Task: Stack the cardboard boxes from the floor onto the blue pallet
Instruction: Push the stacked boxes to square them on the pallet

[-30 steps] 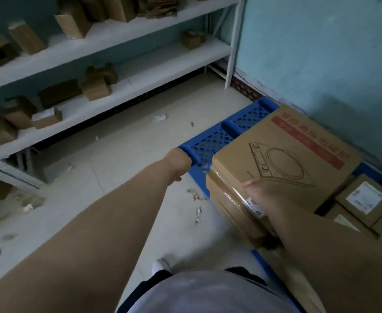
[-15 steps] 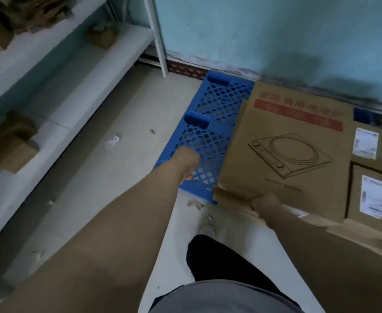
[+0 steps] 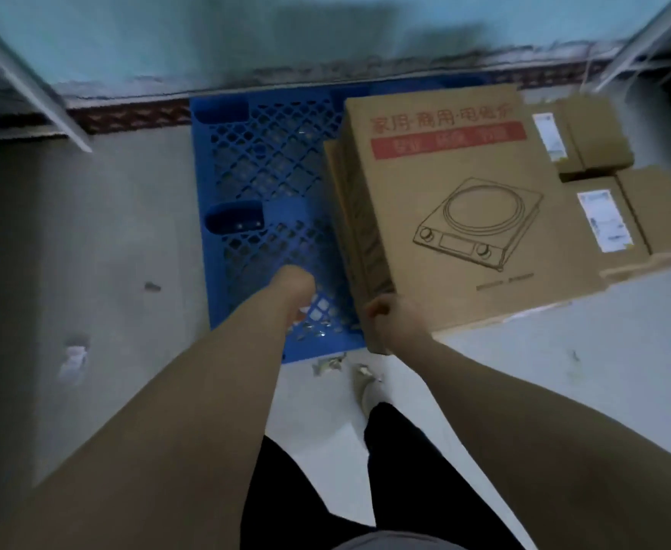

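Observation:
The blue pallet lies on the floor against the wall, its left half bare lattice. A stack of large flat cardboard boxes, the top one printed with a cooker drawing and a red band, covers its middle. My right hand grips the near left corner of that stack. My left hand hovers over the pallet's near lattice, fingers curled under and holding nothing. Smaller cardboard boxes with white labels sit to the right of the stack; the pallet beneath them is hidden.
A white shelf post slants down at the left, and another shelf frame stands at the upper right. Paper scraps lie on the pale floor by the pallet's near edge. My shoe stands just behind them.
The view has swung from the left shelves to straight over the pallet. My right hand slid from the stack's near side to its near left corner. My left hand stays over the pallet edge.

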